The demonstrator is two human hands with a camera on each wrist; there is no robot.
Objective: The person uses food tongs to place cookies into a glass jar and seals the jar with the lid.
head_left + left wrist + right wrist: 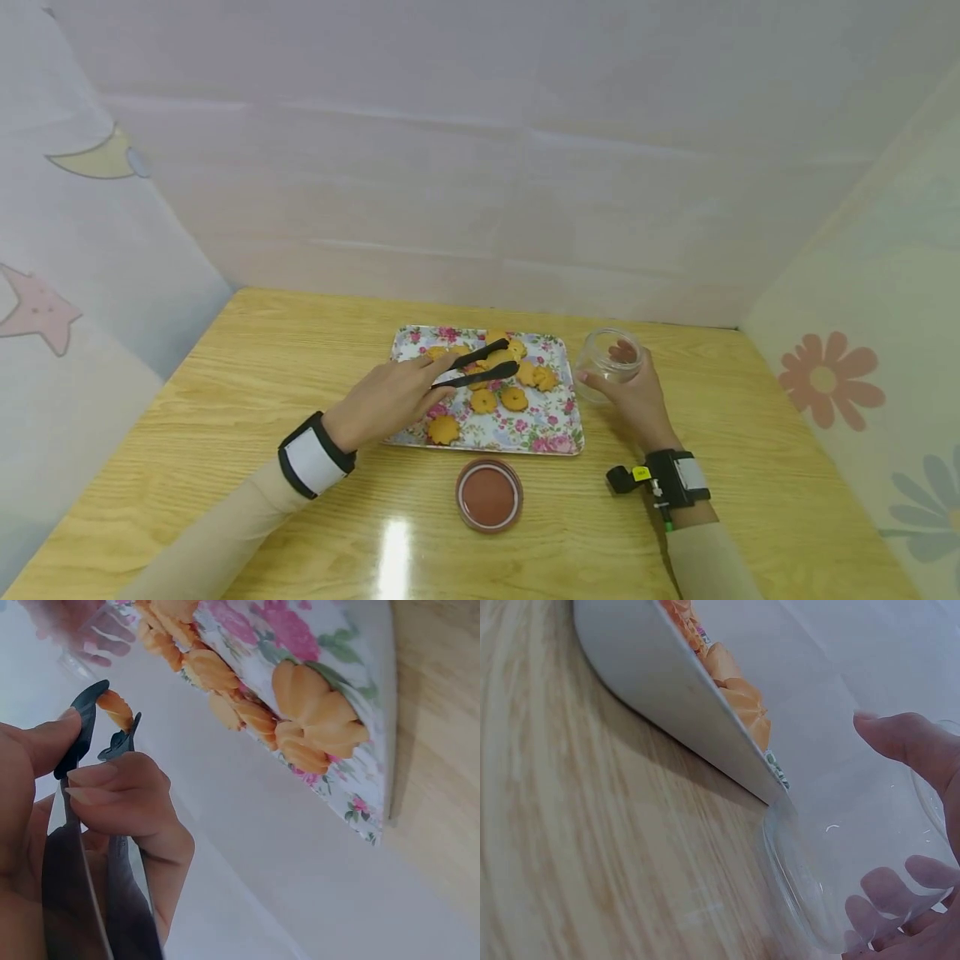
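Note:
My left hand (386, 402) grips black tongs (480, 367) over a floral tray (558, 433) that holds several orange flower-shaped cookies (514, 398). The tong tips pinch one cookie (116, 709) above the tray, as the left wrist view shows with my fingers (112, 795) curled round the handles. My right hand (637, 398) holds a clear glass jar (609, 358) that stands on the table just right of the tray. In the right wrist view the jar (832, 877) is empty and my thumb and fingers wrap its wall, with the tray's rim (675, 712) beside it.
A brown round lid (489, 495) lies on the wooden table (225, 392) in front of the tray. Pale curtain walls close in the back and both sides. Black wristbands with cameras sit on both wrists.

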